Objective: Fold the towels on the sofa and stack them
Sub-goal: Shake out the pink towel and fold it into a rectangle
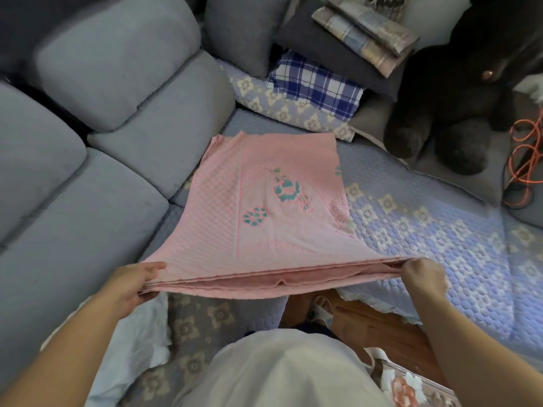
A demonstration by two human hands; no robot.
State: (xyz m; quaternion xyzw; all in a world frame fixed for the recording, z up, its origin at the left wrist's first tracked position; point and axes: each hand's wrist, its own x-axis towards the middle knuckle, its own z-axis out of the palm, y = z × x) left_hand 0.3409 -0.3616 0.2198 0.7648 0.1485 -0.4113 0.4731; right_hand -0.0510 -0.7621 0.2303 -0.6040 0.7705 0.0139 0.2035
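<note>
Across the sofa seat [440, 230] lies the pink towel [264, 207], its near edge lifted by both hands. Left hand [138, 282] and right hand [420, 273] each pinch a near corner, fingers closed on several layers. It looks soft, light and limp; corners are the sensible hold. Folded towels [317, 83] far behind are partly covered by a cushion [329, 51].

Both arms stretched forward, left hand [140, 282] and right hand [420, 273] spread wide apart, fingers [152, 267] pinched shut, knuckles up.
</note>
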